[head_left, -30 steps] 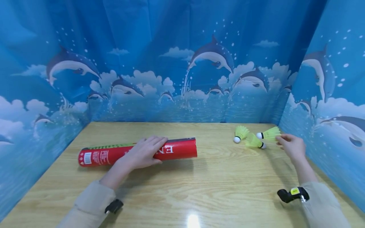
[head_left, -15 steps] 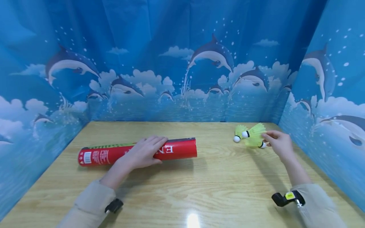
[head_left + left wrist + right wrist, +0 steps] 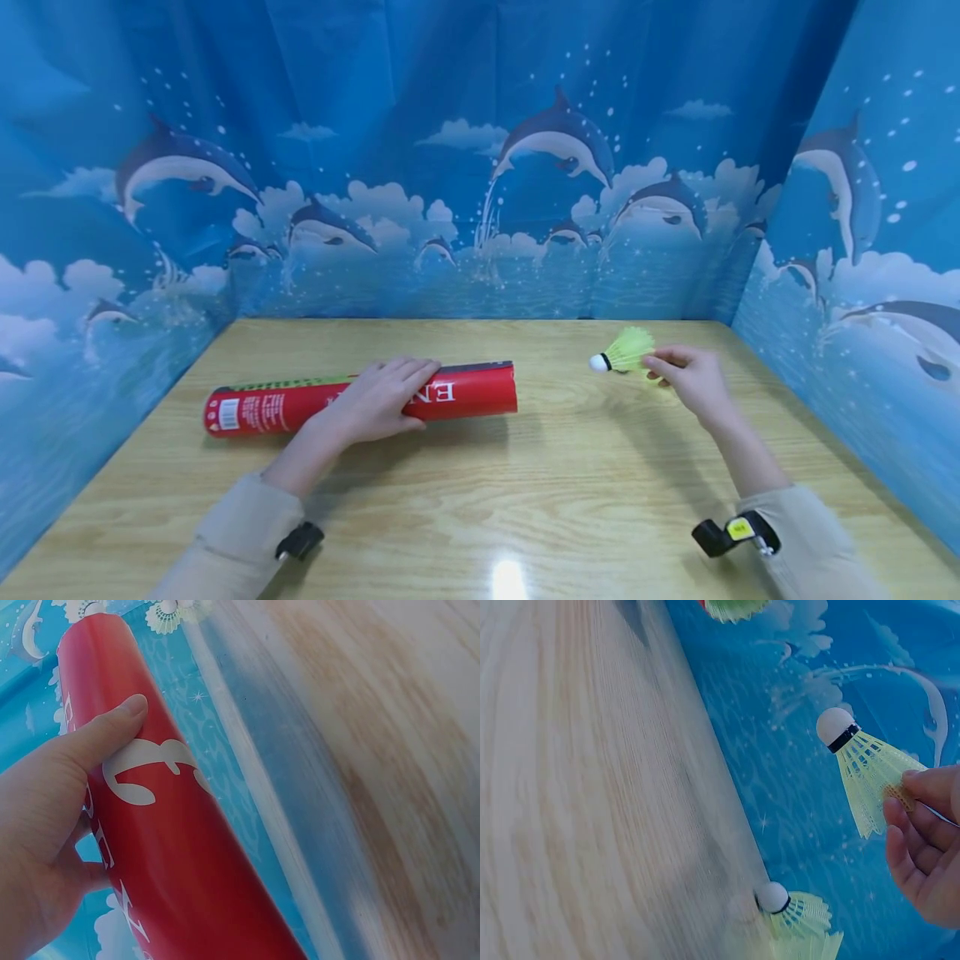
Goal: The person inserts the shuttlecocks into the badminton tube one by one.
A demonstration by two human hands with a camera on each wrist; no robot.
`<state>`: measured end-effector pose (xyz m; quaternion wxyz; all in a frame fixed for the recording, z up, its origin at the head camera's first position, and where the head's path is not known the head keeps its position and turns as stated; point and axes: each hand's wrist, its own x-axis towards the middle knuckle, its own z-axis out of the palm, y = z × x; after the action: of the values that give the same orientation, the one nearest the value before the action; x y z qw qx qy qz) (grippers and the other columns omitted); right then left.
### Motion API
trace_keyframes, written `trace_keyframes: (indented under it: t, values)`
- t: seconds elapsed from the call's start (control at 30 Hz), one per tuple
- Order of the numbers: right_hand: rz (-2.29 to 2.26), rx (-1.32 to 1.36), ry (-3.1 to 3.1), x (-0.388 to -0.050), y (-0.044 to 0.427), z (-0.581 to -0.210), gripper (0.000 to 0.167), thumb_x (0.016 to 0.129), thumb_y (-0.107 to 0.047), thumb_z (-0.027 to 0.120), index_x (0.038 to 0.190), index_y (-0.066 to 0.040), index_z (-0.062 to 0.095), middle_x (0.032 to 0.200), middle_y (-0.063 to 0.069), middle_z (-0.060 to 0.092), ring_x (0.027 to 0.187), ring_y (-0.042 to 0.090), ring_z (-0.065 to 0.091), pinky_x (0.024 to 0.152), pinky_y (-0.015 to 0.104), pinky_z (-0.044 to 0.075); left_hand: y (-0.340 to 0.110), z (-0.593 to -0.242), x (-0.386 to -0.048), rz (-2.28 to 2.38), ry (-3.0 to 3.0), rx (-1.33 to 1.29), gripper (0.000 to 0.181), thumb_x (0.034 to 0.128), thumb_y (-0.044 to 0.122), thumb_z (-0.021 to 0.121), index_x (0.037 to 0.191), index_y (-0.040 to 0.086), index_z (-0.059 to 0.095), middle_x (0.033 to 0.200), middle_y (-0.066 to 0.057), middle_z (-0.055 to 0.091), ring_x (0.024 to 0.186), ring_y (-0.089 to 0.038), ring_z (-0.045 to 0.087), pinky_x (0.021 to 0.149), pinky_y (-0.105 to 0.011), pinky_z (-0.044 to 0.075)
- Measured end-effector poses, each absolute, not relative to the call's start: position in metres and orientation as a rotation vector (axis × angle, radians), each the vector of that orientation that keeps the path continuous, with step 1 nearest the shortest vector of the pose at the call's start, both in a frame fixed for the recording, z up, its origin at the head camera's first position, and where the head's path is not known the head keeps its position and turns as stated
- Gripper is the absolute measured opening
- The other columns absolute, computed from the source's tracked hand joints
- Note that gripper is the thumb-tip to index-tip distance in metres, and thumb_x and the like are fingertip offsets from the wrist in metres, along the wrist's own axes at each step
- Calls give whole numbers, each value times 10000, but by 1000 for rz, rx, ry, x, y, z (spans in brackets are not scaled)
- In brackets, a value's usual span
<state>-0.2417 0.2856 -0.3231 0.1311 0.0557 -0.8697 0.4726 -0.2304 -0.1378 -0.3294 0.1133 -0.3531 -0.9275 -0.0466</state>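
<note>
My left hand (image 3: 378,402) grips a red shuttlecock tube (image 3: 476,393) that lies sideways, its right end raised off the wooden table. In the left wrist view, the thumb lies along the red tube (image 3: 180,855) with its white lettering. My right hand (image 3: 688,379) pinches a yellow shuttlecock (image 3: 628,348) by the skirt's edge, its white cork pointing left toward the tube. The right wrist view shows this held shuttlecock (image 3: 870,776) in the air. Below it, another shuttlecock (image 3: 802,913) rests on the table beside a further yellow skirt (image 3: 806,946); in the head view they are mostly hidden.
The wooden table (image 3: 450,517) ends at a blue dolphin-print curtain (image 3: 420,250) at the back and both sides. Each wrist carries a small black camera, such as the right camera (image 3: 735,533).
My right hand has carried the pinched shuttlecock leftward, over the shuttlecocks on the table and toward the tube. My left hand and the tube have stayed in place.
</note>
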Motion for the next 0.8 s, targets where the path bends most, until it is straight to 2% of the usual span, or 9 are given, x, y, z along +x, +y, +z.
trace_keyframes:
  t: [0.2, 0.47, 0.8]
  values:
    - [1387, 225, -2541, -237, 267, -321, 283, 881, -114, 635, 1018, 133, 626, 746, 21, 673, 657, 22, 590, 615, 259, 527, -138, -329, -230, -148, -2731, -1031, 915, 611, 288, 873, 1381, 97, 417, 1315, -77, 506, 1185, -252, 461, 899, -524, 433]
    - [1449, 284, -2572, -231, 244, -319, 280, 880, -125, 639, 1038, 105, 638, 754, 0, 668, 684, 73, 602, 633, 267, 519, -139, -328, -229, -145, -2710, -1043, 910, 609, 290, 874, 1376, 94, 423, 1303, -78, 516, 1175, -250, 470, 893, -519, 439]
    - [1510, 341, -2601, -229, 220, -323, 245, 882, -116, 634, 1036, 74, 652, 805, 71, 675, 713, 147, 615, 632, 282, 518, -138, -330, -231, -136, -2704, -1054, 909, 620, 293, 867, 1382, 92, 414, 1312, -82, 507, 1186, -255, 458, 887, -523, 442]
